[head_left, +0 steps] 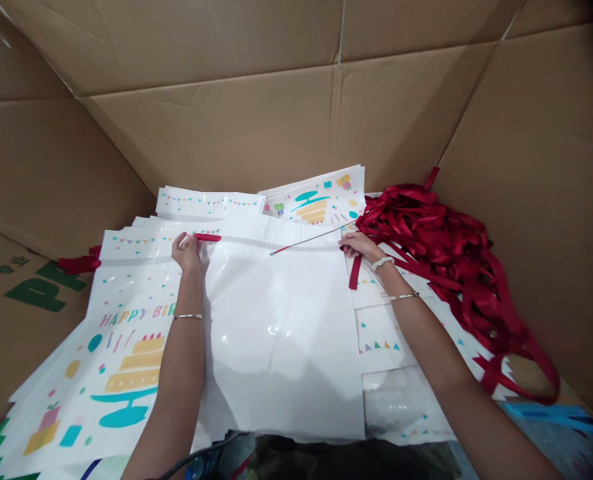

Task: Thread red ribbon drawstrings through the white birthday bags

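Note:
A plain white bag [286, 333] lies flat in the middle. A short red ribbon end [207, 237] sticks out at its upper left, pinched in my left hand [187, 252]. At the upper right my right hand [359, 247] is closed on another piece of red ribbon [355, 273], whose end hangs below the fingers. Between the hands, a thin wire tool [304, 241] with a looped tip rests slantwise over the bag's top, its far end near the right hand.
Printed bags [131, 320] with birthday drawings are stacked at left, more [321, 200] behind. A large tangle of red ribbon [426, 233] lies at right. Tall cardboard walls [216, 127] stand behind and on both sides. A blue strip [556, 411] shows at lower right.

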`<state>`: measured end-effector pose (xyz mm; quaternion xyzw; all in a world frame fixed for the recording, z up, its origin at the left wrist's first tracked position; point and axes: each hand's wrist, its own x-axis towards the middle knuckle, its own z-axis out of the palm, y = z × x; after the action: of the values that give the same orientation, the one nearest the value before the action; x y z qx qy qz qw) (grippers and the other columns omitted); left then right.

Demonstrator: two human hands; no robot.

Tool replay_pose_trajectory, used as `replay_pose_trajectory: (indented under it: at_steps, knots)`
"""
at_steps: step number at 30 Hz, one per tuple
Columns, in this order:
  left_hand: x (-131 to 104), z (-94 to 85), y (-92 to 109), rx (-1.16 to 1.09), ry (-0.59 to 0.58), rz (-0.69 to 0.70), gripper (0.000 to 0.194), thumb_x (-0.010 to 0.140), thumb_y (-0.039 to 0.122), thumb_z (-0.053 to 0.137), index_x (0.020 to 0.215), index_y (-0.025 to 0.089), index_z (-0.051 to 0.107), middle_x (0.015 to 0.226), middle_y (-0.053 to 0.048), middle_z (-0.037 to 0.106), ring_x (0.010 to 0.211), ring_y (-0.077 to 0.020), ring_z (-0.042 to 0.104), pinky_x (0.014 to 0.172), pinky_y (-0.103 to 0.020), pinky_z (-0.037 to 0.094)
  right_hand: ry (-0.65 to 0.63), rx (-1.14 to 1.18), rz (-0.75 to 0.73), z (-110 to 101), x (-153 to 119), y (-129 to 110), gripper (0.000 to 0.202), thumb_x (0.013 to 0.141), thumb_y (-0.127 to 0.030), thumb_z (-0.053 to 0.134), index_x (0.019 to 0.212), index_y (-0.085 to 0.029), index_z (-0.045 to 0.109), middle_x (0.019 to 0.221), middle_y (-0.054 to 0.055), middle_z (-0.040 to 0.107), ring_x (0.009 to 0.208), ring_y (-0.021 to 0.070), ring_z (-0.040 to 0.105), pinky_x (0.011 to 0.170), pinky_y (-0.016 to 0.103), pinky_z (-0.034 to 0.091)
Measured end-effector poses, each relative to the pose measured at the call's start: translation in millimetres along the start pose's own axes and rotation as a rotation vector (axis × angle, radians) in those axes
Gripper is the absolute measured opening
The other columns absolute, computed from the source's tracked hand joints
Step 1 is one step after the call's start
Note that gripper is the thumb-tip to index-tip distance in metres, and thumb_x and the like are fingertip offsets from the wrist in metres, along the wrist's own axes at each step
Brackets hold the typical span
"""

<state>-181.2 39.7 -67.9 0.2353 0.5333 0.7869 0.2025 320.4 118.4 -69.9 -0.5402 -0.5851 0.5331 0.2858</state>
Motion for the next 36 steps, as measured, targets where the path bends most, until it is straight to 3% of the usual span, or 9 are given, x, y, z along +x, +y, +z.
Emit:
replay_pose_trajectory:
  at_steps: [3,13,20,28,36]
  knots:
    - [5,-0.5,-3,-0.043,0.063,0.048,0.035,0.079,0.016,0.073,0.108,0.019,0.053,0.087,-0.001,0.061,0.08,-0.012,0.067,0.079,-0.024,0.058,0.005,-0.002,0.004,0,-3,-3,0.019,0.088,-0.009,0.061,0.069,-0.012,0.058,0.05,0.001,0.059,0.037,0.0059,0.05,0.031,0.014,0.026]
    - [4,0.3,1,-0.096,0.073,0.003,0.011,0.094,0.021,0.058,0.104,0.016,0.057,0.086,-0.004,0.064,0.075,-0.0109,0.068,0.074,-0.023,0.058,-0.001,-0.022,0.001,1,-9,-7,0.021,0.089,-0.01,0.06,0.068,-0.012,0.057,0.047,0.002,0.058,0.037,0.0069,0.049,0.032,0.014,0.026]
    - [1,1.4,-3,0.018,0.019,0.092,0.036,0.075,0.014,0.077,0.105,0.016,0.059,0.083,0.0,0.061,0.069,-0.0118,0.068,0.068,-0.022,0.058,-0.005,-0.032,0.009,1,-8,-7,0.022,0.091,-0.01,0.059,0.069,-0.012,0.056,0.048,0.001,0.058,0.036,0.0059,0.049,0.032,0.013,0.026]
    - [8,-2.6,-13,0.07,0.034,0.143,0.034,0.072,0.014,0.079,0.099,0.017,0.057,0.074,0.004,0.055,0.068,-0.0115,0.066,0.073,-0.025,0.058,-0.008,-0.034,0.017,2,-10,-9,0.022,0.091,-0.01,0.059,0.07,-0.012,0.056,0.048,0.001,0.057,0.035,0.0054,0.049,0.031,0.013,0.025]
    - [14,-3.5,-20,0.056,0.044,0.171,0.038,0.069,0.016,0.078,0.102,0.015,0.06,0.068,0.006,0.053,0.064,-0.011,0.063,0.068,-0.023,0.057,-0.136,0.078,0.078,-6,-9,-6,0.021,0.084,-0.017,0.073,0.069,-0.01,0.06,0.057,0.005,0.063,0.042,0.0078,0.055,0.03,0.014,0.028]
